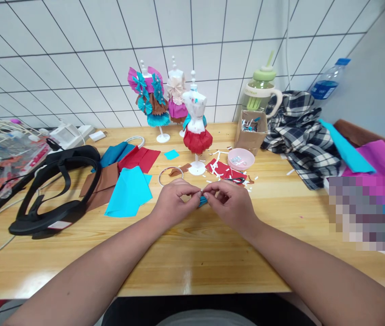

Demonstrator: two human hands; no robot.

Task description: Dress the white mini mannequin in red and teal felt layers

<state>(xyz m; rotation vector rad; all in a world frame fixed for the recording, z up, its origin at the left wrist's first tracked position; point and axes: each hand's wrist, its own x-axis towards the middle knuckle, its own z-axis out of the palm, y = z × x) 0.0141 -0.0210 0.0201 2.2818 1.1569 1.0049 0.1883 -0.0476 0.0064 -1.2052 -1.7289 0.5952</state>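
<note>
My left hand (178, 199) and my right hand (230, 201) meet over the middle of the table, thumbs and forefingers pinched together. Between the fingertips is a small piece of pleated blue paper (203, 201), mostly covered by the hands. Just behind them stands a white mini mannequin (195, 108) in a puffed red paper skirt (197, 141). A thin ring (159, 176) lies beyond my left hand. Dark-handled scissors (236, 180) rest beyond my right hand, partly hidden, near red paper (221, 170) strewn with white strips.
Two dressed mannequins (149, 93) (176, 90) stand by the tiled wall. Bright blue sheets (127, 192), brown paper (100, 181) and a black headset frame (59, 217) lie left. A pink bowl (241, 156), cardboard box (251, 136), lidded jug (262, 88) and checked cloth (297, 127) stand right.
</note>
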